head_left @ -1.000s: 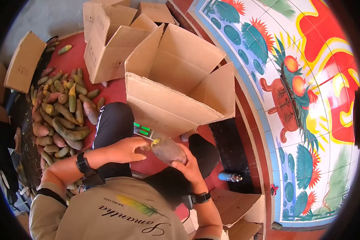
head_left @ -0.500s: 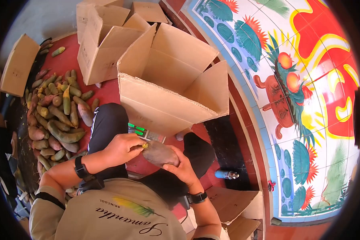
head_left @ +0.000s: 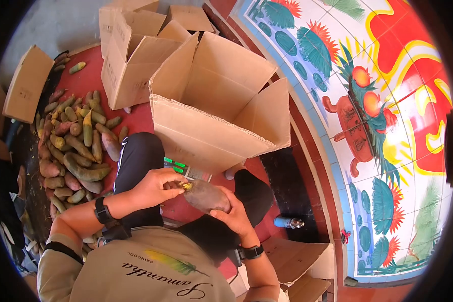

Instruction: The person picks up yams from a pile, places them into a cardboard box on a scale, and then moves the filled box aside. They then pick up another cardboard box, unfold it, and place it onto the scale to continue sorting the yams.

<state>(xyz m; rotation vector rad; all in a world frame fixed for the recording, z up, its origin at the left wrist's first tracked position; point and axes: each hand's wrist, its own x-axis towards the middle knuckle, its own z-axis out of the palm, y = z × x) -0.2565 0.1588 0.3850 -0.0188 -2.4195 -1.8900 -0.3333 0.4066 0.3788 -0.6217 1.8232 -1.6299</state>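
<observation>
A large dull purple-brown root (head_left: 206, 196), like a sweet potato, lies between my hands above my lap. My right hand (head_left: 232, 213) is wrapped round its thick right end. At its left end my left hand (head_left: 163, 187) is closed, thumb and fingers pinching the yellow tip. Beneath the root, a scale (head_left: 178, 166) with green lit displays is partly hidden. A large open cardboard box (head_left: 211, 123) stands just beyond.
A heap of green, brown and reddish roots (head_left: 78, 151) covers the floor at left. More cardboard boxes (head_left: 136, 63) stand behind, and another (head_left: 297, 259) at lower right. A blue bottle (head_left: 288, 222) lies near my right knee. Painted tiles (head_left: 332, 121) line the right side.
The view has shifted slightly, so the surroundings sit a little further right and down. Both hands still hold the root; its right end has tilted slightly lower.
</observation>
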